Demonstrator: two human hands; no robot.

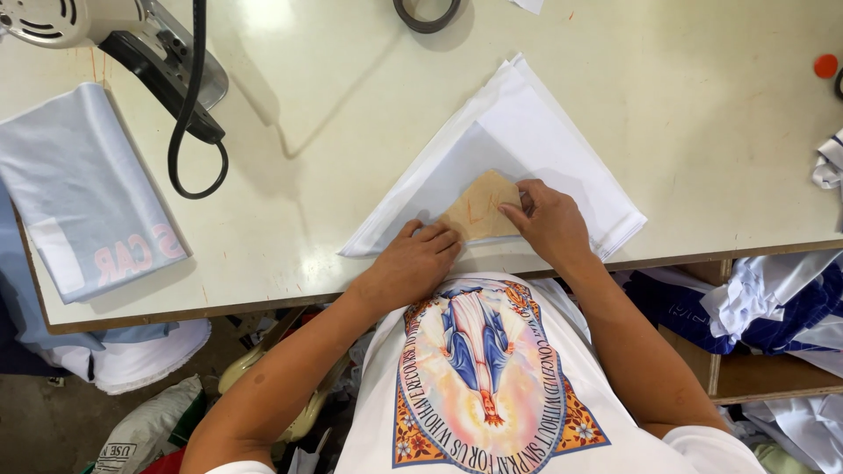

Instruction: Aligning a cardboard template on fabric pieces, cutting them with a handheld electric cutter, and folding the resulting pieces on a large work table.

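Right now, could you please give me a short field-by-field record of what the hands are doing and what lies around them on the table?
Left hand: left hand flat on the white fabric stack, fingertips at the tan paper piece
Right hand: right hand pressing on the tan paper piece's right edge
Fabric: folded white layers, set diagonally, near the table front edge
Left of the table: folded light blue cloth, electric cutting machine with black cord
Far edge: dark tape roll
Far right: small red cap

counter: pale cream | folded cloth: white | paper piece: tan | cloth at left: light blue, pink lettering | cap: red-orange | cord: black
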